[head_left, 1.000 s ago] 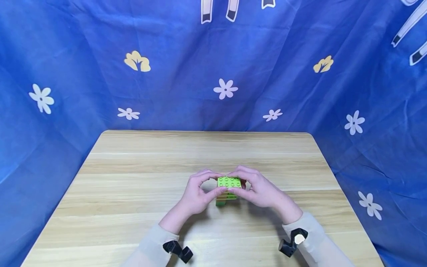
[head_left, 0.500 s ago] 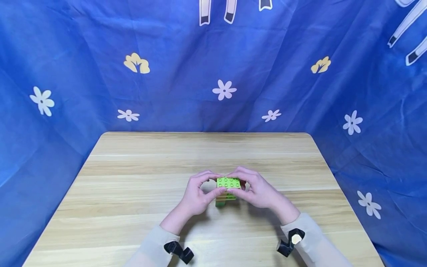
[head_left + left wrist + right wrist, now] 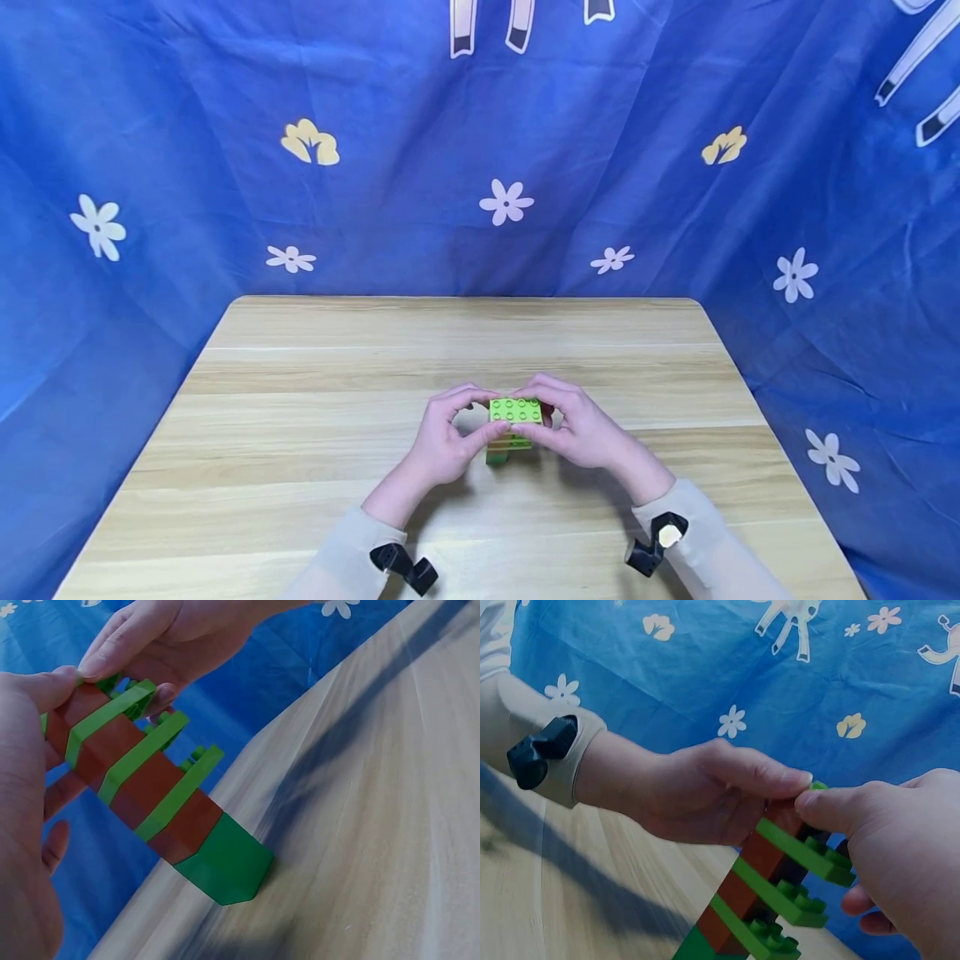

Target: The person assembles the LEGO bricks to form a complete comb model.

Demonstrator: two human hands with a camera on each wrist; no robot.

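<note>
A tower of toy building bricks stands on the table, held by both hands at its top. Its lowest brick is dark green; above it brown bricks alternate with light green plates that jut out to one side. A light green plate with studs caps it. The left hand grips this top from the left, thumb on the near side, fingers behind. From the right, the right hand pinches the same top level. Both thumbs nearly meet at the front, and the far fingertips are partly hidden.
The wood-grain table surrounds the tower. Blue cloth printed with flowers and animals hangs at the back and both sides. Each sleeved wrist carries a small black camera.
</note>
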